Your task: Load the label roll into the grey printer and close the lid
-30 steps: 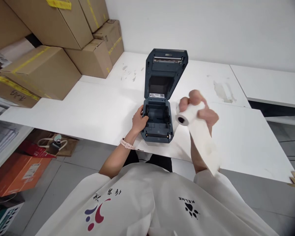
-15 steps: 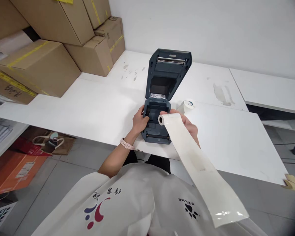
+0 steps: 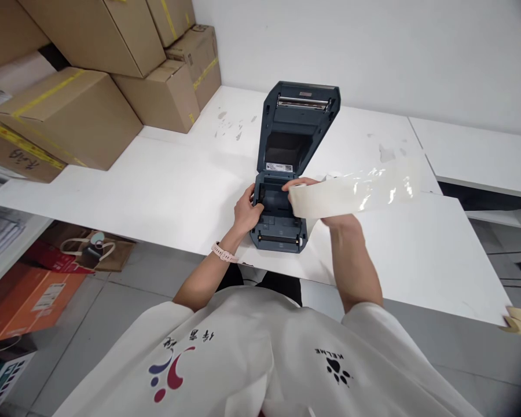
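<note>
A dark blue-grey label printer stands on the white table with its lid raised. My left hand grips the left side of its base, the fingertips at the inner edge of the open compartment. Over the right side of the compartment, my right hand holds a roll of blank labels. The loose strip from the roll stretches out to the right, shiny, and covers most of my right fingers. The second small white roll behind the printer is mostly hidden by the strip.
Cardboard boxes with yellow tape are stacked at the table's back left. The white table has worn patches near the wall. Below its left end lie an orange box and a bag. A brown piece covers the right front corner.
My right hand has turned the label roll, and the loose strip has swung from hanging towards my body to reaching out right. My left hand stays on the printer.
</note>
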The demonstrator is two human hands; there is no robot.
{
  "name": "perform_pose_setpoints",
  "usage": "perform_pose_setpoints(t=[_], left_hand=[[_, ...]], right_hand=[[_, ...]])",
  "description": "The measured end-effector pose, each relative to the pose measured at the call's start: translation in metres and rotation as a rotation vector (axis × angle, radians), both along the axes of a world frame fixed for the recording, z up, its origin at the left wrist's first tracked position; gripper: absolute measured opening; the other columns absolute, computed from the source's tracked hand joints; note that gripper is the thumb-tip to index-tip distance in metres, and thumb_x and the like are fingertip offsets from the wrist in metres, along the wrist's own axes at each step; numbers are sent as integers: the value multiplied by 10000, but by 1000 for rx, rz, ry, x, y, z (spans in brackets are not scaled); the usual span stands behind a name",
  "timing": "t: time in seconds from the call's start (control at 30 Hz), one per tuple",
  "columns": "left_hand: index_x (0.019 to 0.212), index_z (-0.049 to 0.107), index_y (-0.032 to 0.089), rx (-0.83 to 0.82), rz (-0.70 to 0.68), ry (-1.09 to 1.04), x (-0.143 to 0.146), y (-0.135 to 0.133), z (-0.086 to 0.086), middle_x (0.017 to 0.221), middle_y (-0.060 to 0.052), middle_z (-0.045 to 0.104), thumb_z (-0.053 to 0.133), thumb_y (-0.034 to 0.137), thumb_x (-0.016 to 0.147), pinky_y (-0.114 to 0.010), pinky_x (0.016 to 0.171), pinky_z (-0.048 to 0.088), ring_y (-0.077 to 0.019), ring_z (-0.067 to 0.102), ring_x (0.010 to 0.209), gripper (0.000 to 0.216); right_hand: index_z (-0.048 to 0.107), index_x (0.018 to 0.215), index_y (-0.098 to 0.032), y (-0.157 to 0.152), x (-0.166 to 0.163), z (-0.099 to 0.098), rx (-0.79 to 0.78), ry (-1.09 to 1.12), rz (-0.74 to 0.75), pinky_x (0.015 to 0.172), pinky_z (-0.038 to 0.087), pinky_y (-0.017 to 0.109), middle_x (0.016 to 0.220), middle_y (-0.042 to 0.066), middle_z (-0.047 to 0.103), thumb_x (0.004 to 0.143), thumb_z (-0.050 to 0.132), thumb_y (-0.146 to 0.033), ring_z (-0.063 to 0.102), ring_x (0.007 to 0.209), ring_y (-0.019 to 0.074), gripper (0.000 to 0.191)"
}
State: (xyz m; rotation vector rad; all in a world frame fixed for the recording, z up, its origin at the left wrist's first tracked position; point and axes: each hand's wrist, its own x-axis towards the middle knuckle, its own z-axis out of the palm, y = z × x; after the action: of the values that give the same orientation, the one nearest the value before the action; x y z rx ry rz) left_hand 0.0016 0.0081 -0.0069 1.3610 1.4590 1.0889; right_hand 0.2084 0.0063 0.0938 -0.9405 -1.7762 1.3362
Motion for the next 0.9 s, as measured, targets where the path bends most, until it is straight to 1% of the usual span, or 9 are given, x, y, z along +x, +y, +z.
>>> perform_pose_setpoints(t=[0.1, 0.17, 0.23, 0.3, 0.43, 0.53, 0.63, 0.77, 0.9], left_hand=[[1486, 535, 254, 10, -6, 6, 0, 2, -1, 1458, -35, 654, 578, 165, 713, -454, 1131, 491, -307, 635, 1304, 779], [1482, 541, 251, 4, 1, 6, 0, 2, -2, 1445, -39, 663, 584, 162, 706, -453, 1128, 493, -308, 645, 1290, 782], [1488, 536, 240, -5, 16, -1, 0, 2, -1, 1446, -47, 663, 588, 157, 700, -454, 1126, 494, -308, 651, 1280, 795], [1490, 535, 231, -6, 23, -10, 1, 2, -1, 1450, -55, 660, 591, 156, 699, -456, 1130, 490, -309, 651, 1279, 796], [1485, 533, 222, -13, 7, -62, 1, 1, -3, 1451, -68, 656, 594, 159, 696, -450, 1146, 474, -305, 636, 1297, 794], [1527, 458, 214, -15, -41, -190, 2, 1, -4, 1548, -87, 565, 614, 191, 717, -428, 1164, 460, -294, 565, 1393, 826], [1575, 360, 227, -42, -89, -287, 2, -1, -4, 1643, -98, 442, 648, 244, 750, -422, 1189, 439, -290, 476, 1478, 874], [1589, 318, 226, -79, -105, -325, 3, -2, 2, 1676, -103, 381, 684, 278, 755, -426, 1218, 405, -303, 426, 1511, 913], [1599, 291, 230, -120, -98, -333, 4, -2, 7, 1666, -109, 396, 737, 297, 726, -429, 1217, 403, -308, 429, 1505, 983]], right_hand=[[722, 1179, -191, 28, -5, 19, 359, -693, 150, 865, 444, 420, 1019, 116, 722, 939, 569, -504, 632, 930, 288, 423], [737, 1162, -148, 44, -17, 19, 494, -1048, 271, 941, 410, 457, 1065, 156, 740, 950, 574, -376, 635, 1048, 341, 352], [757, 1111, -130, 56, -32, 8, 536, -1252, 371, 972, 390, 464, 1069, 168, 752, 934, 601, -310, 633, 1098, 362, 297], [772, 1083, -137, 62, -43, -6, 533, -1325, 419, 979, 386, 450, 1059, 160, 761, 911, 645, -302, 637, 1114, 359, 270], [754, 1181, -120, 47, -41, -24, 538, -1241, 311, 986, 408, 455, 1164, 176, 745, 909, 669, -301, 626, 1158, 365, 337], [719, 1262, -138, 12, -23, -28, 564, -991, 154, 967, 466, 465, 1212, 160, 737, 1007, 550, -315, 635, 1142, 340, 354], [724, 1251, -191, -33, -7, -35, 557, -740, 62, 954, 533, 464, 1261, 117, 741, 1054, 492, -370, 654, 1116, 301, 353], [708, 1297, -191, -79, -2, -55, 575, -614, -113, 1070, 548, 499, 1410, 106, 688, 1047, 528, -336, 621, 1276, 298, 341], [717, 1300, -230, -92, -7, -69, 565, -499, -172, 1161, 509, 526, 1411, 73, 698, 1055, 502, -261, 573, 1395, 273, 327]])
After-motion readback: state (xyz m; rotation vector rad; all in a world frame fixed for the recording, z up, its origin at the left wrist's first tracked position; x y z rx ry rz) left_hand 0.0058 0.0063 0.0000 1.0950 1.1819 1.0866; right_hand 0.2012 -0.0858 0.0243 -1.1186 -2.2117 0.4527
